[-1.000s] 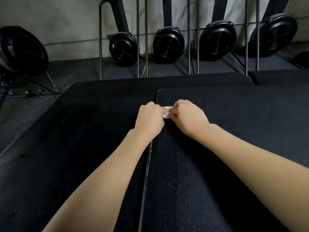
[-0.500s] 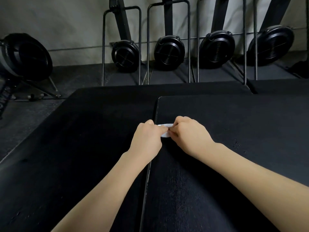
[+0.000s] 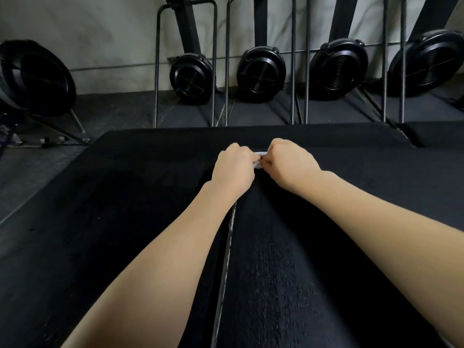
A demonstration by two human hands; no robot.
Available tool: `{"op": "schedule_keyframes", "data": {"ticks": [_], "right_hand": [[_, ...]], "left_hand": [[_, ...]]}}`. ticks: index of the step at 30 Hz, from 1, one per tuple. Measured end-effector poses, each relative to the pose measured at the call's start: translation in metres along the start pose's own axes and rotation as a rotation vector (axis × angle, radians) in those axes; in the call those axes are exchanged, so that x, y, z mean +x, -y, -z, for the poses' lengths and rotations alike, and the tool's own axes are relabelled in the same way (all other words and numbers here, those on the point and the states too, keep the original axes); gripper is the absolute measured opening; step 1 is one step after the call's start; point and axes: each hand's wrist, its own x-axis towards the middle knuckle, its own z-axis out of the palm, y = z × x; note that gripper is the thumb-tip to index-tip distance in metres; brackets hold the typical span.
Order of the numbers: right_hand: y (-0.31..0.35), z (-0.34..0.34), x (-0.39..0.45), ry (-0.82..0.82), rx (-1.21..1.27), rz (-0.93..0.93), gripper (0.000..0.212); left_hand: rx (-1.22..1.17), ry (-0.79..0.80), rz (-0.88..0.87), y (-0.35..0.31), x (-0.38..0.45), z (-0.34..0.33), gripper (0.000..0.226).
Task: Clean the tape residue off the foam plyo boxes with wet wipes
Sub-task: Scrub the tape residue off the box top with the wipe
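Against a grey wall lined with black fan wheels, both hands, left and right, are pinching a white wipe together over the seam between two black foam boxes.

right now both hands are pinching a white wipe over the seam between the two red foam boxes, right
Not quite: the foam boxes are black, not red, as the head view shows. The left hand and right hand do pinch the white wipe over the seam.

2 plyo boxes, 1 wipe, 2 hands
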Motion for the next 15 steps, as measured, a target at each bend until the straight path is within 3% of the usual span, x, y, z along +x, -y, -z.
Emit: {"op": "schedule_keyframes", "data": {"ticks": [6,10,15], "right_hand": [[-0.01,-0.008,0.029,0.013,0.045,-0.021,0.035],[-0.005,0.005,0.027,0.062,0.104,-0.05,0.034],[-0.002,0.026,0.0,0.09,0.155,-0.06,0.056]], "left_hand": [[-0.119,-0.022,0.033,0.011,0.028,-0.011,0.052],[-0.174,-0.013,0.064,0.007,0.034,-0.007,0.04],[-0.231,0.015,0.066,0.001,0.016,0.002,0.051]]}}
